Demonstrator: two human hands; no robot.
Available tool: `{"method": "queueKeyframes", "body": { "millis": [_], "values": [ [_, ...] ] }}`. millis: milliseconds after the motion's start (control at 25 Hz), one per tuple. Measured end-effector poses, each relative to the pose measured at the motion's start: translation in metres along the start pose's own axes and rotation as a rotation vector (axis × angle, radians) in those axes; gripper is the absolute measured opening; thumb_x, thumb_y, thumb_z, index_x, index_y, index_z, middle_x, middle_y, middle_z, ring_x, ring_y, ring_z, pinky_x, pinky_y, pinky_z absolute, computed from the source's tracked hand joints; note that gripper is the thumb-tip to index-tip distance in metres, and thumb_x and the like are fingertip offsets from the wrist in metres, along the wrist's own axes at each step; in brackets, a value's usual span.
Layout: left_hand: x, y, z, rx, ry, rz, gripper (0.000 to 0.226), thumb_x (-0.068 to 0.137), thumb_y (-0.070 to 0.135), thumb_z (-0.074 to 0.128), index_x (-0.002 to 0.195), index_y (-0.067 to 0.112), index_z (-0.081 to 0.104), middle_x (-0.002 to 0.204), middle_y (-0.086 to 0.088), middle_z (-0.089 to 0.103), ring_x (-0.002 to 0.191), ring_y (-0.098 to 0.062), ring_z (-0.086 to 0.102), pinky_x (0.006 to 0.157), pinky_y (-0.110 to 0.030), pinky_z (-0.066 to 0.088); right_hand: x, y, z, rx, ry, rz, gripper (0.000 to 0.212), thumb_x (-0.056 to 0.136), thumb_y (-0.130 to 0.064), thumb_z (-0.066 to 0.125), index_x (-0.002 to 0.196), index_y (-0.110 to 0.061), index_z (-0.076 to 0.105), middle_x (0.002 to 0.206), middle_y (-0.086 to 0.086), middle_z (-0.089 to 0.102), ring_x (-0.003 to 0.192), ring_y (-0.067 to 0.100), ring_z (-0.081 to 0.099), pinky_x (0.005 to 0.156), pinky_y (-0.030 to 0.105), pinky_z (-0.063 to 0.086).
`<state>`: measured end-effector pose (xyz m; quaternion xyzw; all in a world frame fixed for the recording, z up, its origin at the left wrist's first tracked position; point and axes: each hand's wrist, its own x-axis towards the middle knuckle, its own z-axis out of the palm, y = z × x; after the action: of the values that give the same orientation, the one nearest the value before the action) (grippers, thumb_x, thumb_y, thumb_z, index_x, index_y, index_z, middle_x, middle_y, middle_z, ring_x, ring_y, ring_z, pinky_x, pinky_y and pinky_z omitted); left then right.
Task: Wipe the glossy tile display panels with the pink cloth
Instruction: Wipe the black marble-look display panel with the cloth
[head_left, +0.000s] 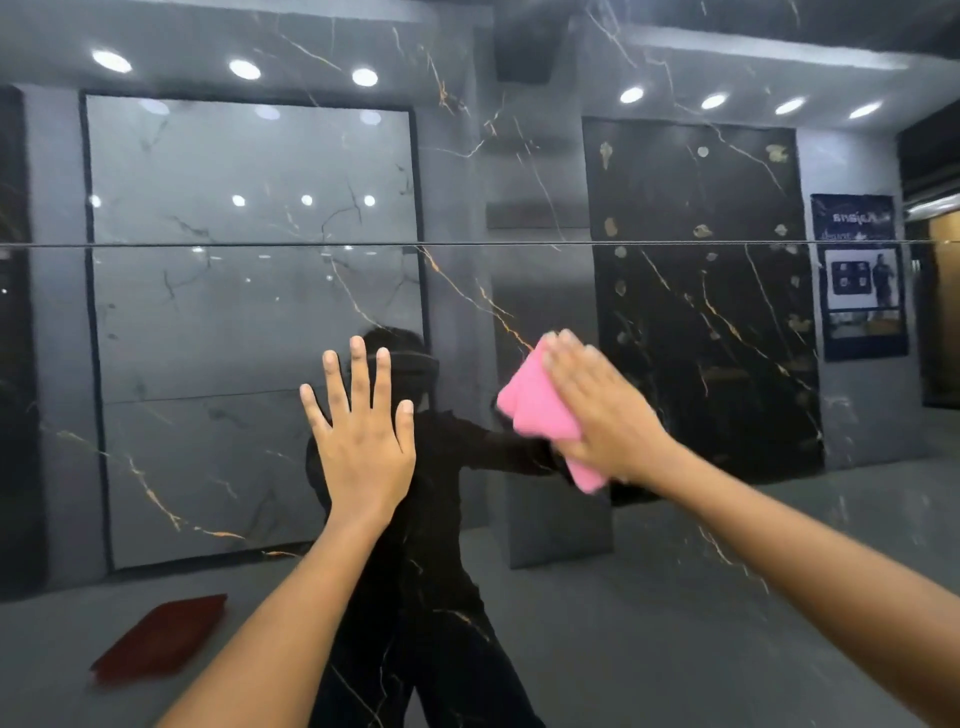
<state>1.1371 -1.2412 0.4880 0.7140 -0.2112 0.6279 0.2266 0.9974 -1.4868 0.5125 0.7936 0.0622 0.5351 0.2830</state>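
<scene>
Pink cloth (540, 410) sits flat against the glossy tile panel (519, 597), right of centre and below the thin horizontal seam (467, 243) that runs across the whole surface; the right hand (597, 410) lies over it, fingers straight and together, palm pressing the folded cloth onto the tile rather than curling round it; cloth edges poke out past the fingertips at upper left and below the heel of the hand; the hand looks slightly blurred. Over on the other side, the left hand (358, 431) is planted on the same panel, fingers spread wide and straight, holding nothing, palm flat on the gloss; it is near the cloth but clearly apart from it. Both bare forearms reach in from the bottom of the view. The panel is dark with thin gold and white veins, and it mirrors everything; between the two hands a dark-clothed reflected figure (431, 519) shows, one arm stretched toward the cloth; round ceiling lights (244, 69) gleam in a row along the top; a large grey slab (249, 312) in a dark frame appears at left, a black speckled slab (701, 291) at right, and a blue poster (860, 275) with reversed lettering at far right; a red flat object (161, 636) lies on the reflected floor at lower left.
</scene>
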Motion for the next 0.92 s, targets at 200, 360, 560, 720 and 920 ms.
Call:
{"method": "queueKeyframes", "body": {
  "millis": [200,360,560,720,920],
  "values": [
    [-0.001,0.001,0.000,-0.009,0.009,-0.002,0.061,0.101,0.039,0.024,0.157,0.017,0.014,0.164,-0.007,0.008,0.151,-0.032,0.003,0.119,-0.050,-0.005,0.116,0.057,-0.035,0.361,0.180,0.814,0.081,0.082,-0.019,0.055,0.147,0.012,0.019,0.155,0.028,0.018,0.144,0.042,0.018,0.117,0.036,0.009],
    [-0.001,0.000,-0.001,-0.012,0.014,0.006,0.059,0.101,0.036,0.027,0.156,0.016,0.017,0.164,-0.008,0.012,0.150,-0.034,0.007,0.118,-0.052,-0.001,0.042,-0.052,0.011,0.219,0.061,-0.252,0.082,0.075,-0.021,0.060,0.145,0.008,0.029,0.151,0.027,0.030,0.143,0.037,0.024,0.119,0.041,0.017],
    [-0.004,0.000,-0.001,-0.013,0.001,0.006,0.059,0.102,0.035,0.026,0.156,0.017,0.014,0.164,-0.007,0.010,0.150,-0.032,0.004,0.119,-0.051,-0.003,0.018,-0.007,0.004,0.177,-0.004,-0.371,0.078,0.069,-0.010,0.075,0.139,-0.005,0.039,0.141,0.018,0.049,0.130,0.029,0.046,0.112,0.043,0.036],
    [-0.005,0.001,-0.001,-0.027,0.005,0.008,0.058,0.102,0.036,0.023,0.156,0.018,0.012,0.164,-0.007,0.009,0.151,-0.032,0.003,0.119,-0.048,-0.006,0.039,0.066,-0.003,0.379,0.374,0.674,0.071,0.079,-0.012,0.058,0.146,-0.001,0.036,0.152,0.017,0.034,0.141,0.032,0.029,0.117,0.017,0.010],
    [-0.006,0.001,0.000,-0.006,-0.012,0.006,0.058,0.102,0.036,0.023,0.157,0.018,0.012,0.164,-0.007,0.008,0.151,-0.032,0.002,0.119,-0.048,-0.006,-0.085,-0.097,0.042,0.348,0.184,0.046,0.065,0.090,-0.022,0.045,0.150,-0.003,0.028,0.147,0.018,0.039,0.147,0.023,0.021,0.119,0.041,0.021]
  ]
}}
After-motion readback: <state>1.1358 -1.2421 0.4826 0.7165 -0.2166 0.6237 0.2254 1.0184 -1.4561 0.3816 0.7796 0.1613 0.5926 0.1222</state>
